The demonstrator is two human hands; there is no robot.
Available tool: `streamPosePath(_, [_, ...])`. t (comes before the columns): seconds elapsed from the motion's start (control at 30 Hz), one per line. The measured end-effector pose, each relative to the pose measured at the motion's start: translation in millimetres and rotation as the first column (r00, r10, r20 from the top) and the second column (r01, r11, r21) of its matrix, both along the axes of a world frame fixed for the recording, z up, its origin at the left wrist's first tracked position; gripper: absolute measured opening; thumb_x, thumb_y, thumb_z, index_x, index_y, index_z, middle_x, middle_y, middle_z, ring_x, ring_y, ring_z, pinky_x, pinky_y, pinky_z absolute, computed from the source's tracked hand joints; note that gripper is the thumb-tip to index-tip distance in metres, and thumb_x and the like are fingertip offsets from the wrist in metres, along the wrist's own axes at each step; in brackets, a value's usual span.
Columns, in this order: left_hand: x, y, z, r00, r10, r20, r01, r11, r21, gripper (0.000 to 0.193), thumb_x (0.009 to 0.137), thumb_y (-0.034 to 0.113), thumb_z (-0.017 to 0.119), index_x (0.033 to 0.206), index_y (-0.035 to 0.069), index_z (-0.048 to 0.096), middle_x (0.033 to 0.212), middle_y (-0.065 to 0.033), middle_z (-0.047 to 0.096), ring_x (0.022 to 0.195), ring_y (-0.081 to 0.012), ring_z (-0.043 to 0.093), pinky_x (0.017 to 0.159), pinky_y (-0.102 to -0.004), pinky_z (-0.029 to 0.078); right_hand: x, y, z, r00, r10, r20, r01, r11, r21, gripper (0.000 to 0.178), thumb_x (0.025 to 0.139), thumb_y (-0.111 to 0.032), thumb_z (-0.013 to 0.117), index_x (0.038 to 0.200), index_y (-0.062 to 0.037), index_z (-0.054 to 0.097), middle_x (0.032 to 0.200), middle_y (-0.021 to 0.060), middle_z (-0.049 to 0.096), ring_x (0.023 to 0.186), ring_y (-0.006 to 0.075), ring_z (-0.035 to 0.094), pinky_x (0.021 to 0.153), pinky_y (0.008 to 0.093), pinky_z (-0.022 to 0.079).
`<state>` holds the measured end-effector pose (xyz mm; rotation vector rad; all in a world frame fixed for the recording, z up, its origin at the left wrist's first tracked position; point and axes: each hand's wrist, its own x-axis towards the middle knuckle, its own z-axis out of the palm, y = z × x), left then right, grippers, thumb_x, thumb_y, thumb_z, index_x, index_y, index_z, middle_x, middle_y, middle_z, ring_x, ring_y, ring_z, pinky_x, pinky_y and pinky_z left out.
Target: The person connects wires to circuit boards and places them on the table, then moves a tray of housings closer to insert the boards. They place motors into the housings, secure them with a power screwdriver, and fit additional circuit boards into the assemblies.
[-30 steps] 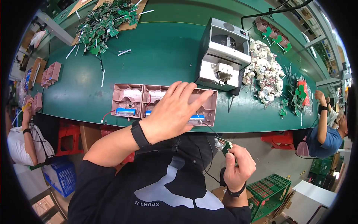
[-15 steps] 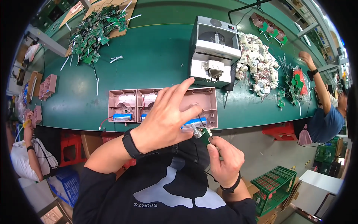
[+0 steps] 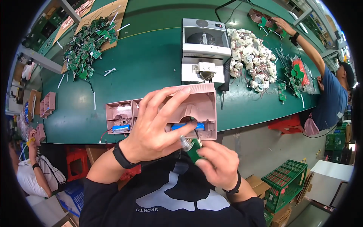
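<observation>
My left hand is spread across a pink plastic housing, its fingertips on the far wall and another finger inside by a dark wire. The housing tilts under this grip. In it lies a blue cylindrical battery, partly covered by my fingers. Just off the near edge, my right hand pinches a green circuit board. A silver metal part sticks out from the board toward my left hand. A second pink housing holds a blue battery; my left hand hides the area between.
A grey and white machine stands beyond the housing. Right of it lie piled white wired parts and more boards. Another board heap sits far left. A co-worker reaches toward pink housings at the back right.
The right-hand housing has tilted, its far wall raised, with my left hand on it. The circuit board in my right hand has shifted left and down. The co-worker's arm has stretched farther back.
</observation>
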<state>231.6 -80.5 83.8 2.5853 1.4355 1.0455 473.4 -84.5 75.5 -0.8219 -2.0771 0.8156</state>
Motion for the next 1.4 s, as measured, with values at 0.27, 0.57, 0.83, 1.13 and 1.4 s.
streamPosePath(0.27, [-19.6, -9.8, 10.2, 0.995, -0.005, -0.103, 0.015, 0.995, 0.096, 0.04, 0.068, 0.023, 0.084, 0.108, 0.018, 0.078, 0.155, -0.0204, 0.05, 0.133, -0.0426, 0.052, 0.107, -0.0585, 0.042, 26.0, 9.2, -45.3, 0.985, 0.168, -0.035, -0.143, 0.918, 0.371, 0.028, 0.083, 0.0, 0.075, 0.111, -0.0032, 0.075, 0.123, 0.0146, 0.069, 0.1, 0.0313, 0.071, 0.086, 0.0425, 0.059])
streamPosePath(0.57, [1.5, -13.9, 4.0, 0.985, -0.167, 0.041, 0.17, 0.983, -0.065, 0.048, 0.065, 0.022, 0.087, 0.111, 0.018, 0.079, 0.158, -0.0244, 0.047, 0.136, -0.045, 0.05, 0.109, -0.0595, 0.04, -7.3, 67.4, -60.6, 0.962, 0.133, -0.237, -0.174, 0.971, -0.163, 0.037, 0.092, -0.003, 0.074, 0.127, 0.0036, 0.066, 0.127, 0.0138, 0.066, 0.103, 0.0211, 0.067, 0.092, 0.0348, 0.055])
streamPosePath(0.83, [0.1, 2.6, -24.4, 0.999, -0.016, 0.041, 0.023, 0.98, -0.197, 0.046, 0.063, 0.018, 0.087, 0.109, 0.018, 0.081, 0.158, -0.0259, 0.044, 0.136, -0.048, 0.049, 0.109, -0.0591, 0.041, 1.0, 31.0, -92.0, 0.993, 0.066, -0.096, -0.116, 0.667, -0.736, 0.015, 0.099, -0.01, 0.068, 0.108, 0.0011, 0.073, 0.086, 0.0103, 0.077, 0.072, 0.0235, 0.073, 0.072, 0.0361, 0.058])
streamPosePath(1.13, [7.3, 17.2, -47.0, 0.999, -0.027, -0.033, 0.016, 0.952, -0.304, 0.044, 0.065, 0.017, 0.088, 0.108, 0.011, 0.08, 0.16, -0.0247, 0.042, 0.142, -0.0452, 0.042, 0.114, -0.0567, 0.037, 2.1, 19.7, -87.3, 0.997, 0.015, 0.074, 0.035, 0.775, -0.631, 0.024, 0.104, -0.018, 0.066, 0.09, -0.0003, 0.073, 0.068, 0.0042, 0.068, 0.063, 0.0128, 0.063, 0.06, 0.0311, 0.05])
streamPosePath(1.4, [7.6, 25.2, -64.6, 0.995, 0.074, -0.071, -0.095, 0.928, -0.361, 0.034, 0.068, 0.017, 0.087, 0.099, 0.004, 0.077, 0.158, -0.0247, 0.041, 0.143, -0.0437, 0.041, 0.119, -0.0548, 0.034, 3.3, 19.8, -98.2, 0.989, 0.099, 0.113, 0.0, 0.752, -0.66, 0.015, 0.102, -0.01, 0.066, 0.095, 0.0, 0.074, 0.07, 0.0072, 0.071, 0.058, 0.0135, 0.068, 0.056, 0.0295, 0.053])
